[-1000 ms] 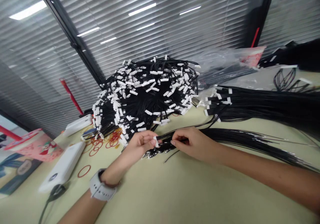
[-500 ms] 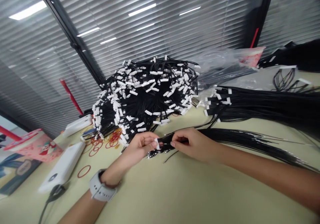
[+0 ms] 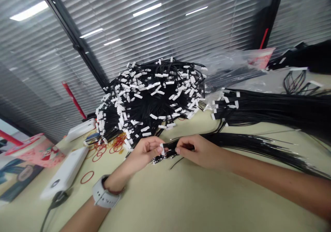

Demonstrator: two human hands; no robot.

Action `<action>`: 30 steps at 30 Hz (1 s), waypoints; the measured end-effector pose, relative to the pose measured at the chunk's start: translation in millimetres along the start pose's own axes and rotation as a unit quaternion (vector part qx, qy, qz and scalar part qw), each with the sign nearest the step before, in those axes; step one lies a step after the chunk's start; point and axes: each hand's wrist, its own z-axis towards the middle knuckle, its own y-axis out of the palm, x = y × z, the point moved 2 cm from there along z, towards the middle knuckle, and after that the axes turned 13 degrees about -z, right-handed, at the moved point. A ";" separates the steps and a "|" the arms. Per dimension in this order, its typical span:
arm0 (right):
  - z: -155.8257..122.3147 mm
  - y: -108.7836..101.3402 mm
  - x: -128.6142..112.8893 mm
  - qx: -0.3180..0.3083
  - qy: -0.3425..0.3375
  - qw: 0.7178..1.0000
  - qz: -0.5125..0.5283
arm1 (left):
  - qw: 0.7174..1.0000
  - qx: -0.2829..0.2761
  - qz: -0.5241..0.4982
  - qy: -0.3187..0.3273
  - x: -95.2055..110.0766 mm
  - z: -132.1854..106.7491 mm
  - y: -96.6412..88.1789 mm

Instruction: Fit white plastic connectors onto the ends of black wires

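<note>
My left hand (image 3: 144, 153), with a grey watch on its wrist, pinches a white connector (image 3: 162, 149) between thumb and finger. Just to its right, my right hand (image 3: 198, 150) is closed with thumb and fingertips on black wire (image 3: 170, 145) beside that connector. What exactly lies within the right fingertips is partly hidden. Under and behind both hands a loose bundle of black wires (image 3: 248, 143) with bare shiny ends runs off to the right. A few metallic wire tips (image 3: 157, 160) show below the left fingers.
A large heap of black cables with white connectors (image 3: 155, 97) stands behind my hands. Another cable bundle (image 3: 271, 108) lies at the right, near plastic bags (image 3: 227, 66). Rubber bands (image 3: 117, 144), a white power bank (image 3: 64, 173) with a cable, and a pink cup (image 3: 36, 151) are at the left.
My right hand has shifted very slightly left toward the connector. The left hand keeps its pinch in the same place.
</note>
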 end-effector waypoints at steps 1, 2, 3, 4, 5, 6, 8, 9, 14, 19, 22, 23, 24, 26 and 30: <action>-0.2 0.5 -0.4 0.000 0.002 1.000 -0.004 | 1.000 0.001 0.000 -0.001 -0.2 0.1 0.0; -0.4 1.0 -0.7 0.004 0.001 1.000 -0.010 | 1.000 0.003 0.000 -0.001 -0.4 0.1 -0.1; -0.5 1.4 -0.7 0.010 -0.002 1.000 -0.018 | 1.000 0.005 -0.001 -0.001 -0.5 0.2 -0.2; -0.5 1.7 -0.5 0.017 -0.008 0.999 -0.028 | 1.000 0.006 -0.002 -0.001 -0.6 0.2 -0.2; -0.4 2.0 -0.3 0.024 -0.013 0.999 -0.037 | 1.000 0.006 -0.002 -0.001 -0.6 0.1 -0.2; -0.2 2.2 -0.1 0.031 -0.018 0.998 -0.046 | 1.000 0.006 -0.001 -0.001 -0.5 0.1 -0.2; 0.1 2.3 0.0 0.039 -0.023 0.997 -0.061 | 1.000 0.009 0.002 0.000 -0.2 -0.1 -0.3; 0.2 2.3 -0.2 0.040 -0.025 0.997 -0.067 | 1.000 0.011 0.004 0.001 -0.1 -0.2 -0.4; -1.4 1.8 -0.8 0.033 -0.035 0.996 -0.078 | 1.000 0.012 0.000 0.002 0.0 -0.8 -0.3; -4.2 0.8 -2.3 0.040 -0.081 0.989 -0.120 | 1.000 0.017 0.004 0.009 1.1 -2.4 1.5; -5.7 0.0 -5.6 0.048 -0.105 0.979 -0.169 | 1.000 0.018 0.015 0.010 2.5 -3.9 4.2; -6.1 0.0 -6.7 0.049 -0.111 0.975 -0.185 | 1.000 0.016 0.019 0.008 2.8 -4.3 5.3; -6.3 0.1 -7.6 0.050 -0.117 0.972 -0.199 | 1.000 0.015 0.022 0.006 3.1 -4.7 6.2; -6.6 0.6 -8.7 0.052 -0.130 0.965 -0.220 | 1.000 0.012 0.026 0.004 3.3 -5.4 7.7; -6.4 1.4 -8.1 0.059 -0.144 0.960 -0.233 | 0.999 0.016 0.034 0.007 2.8 -6.2 8.7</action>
